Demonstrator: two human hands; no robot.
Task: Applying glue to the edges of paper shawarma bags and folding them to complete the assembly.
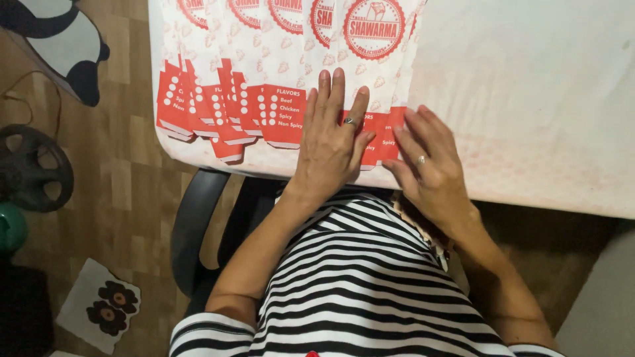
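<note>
On the wooden floor (132, 172) at nine o'clock lie a black weight plate (33, 168) and, nearer seven o'clock, a small flowered mat (99, 307); a black chair armrest (195, 225) curves beside the person's striped shirt (357, 284). Across the near edge of the white table (529, 99), from ten o'clock towards twelve, a row of flat red-and-white paper sleeves (264, 112) lies fanned and overlapping, round red seals at their tops. The left hand (331, 142) rests flat on the sleeves just right of the fan, fingers straight and slightly spread, gripping nothing, a ring on one finger. Just beside it, towards one o'clock, the right hand (426, 162) lies palm down with fingers extended and close together, its fingertips touching the red end of the rightmost sleeve; it also wears a ring.
</note>
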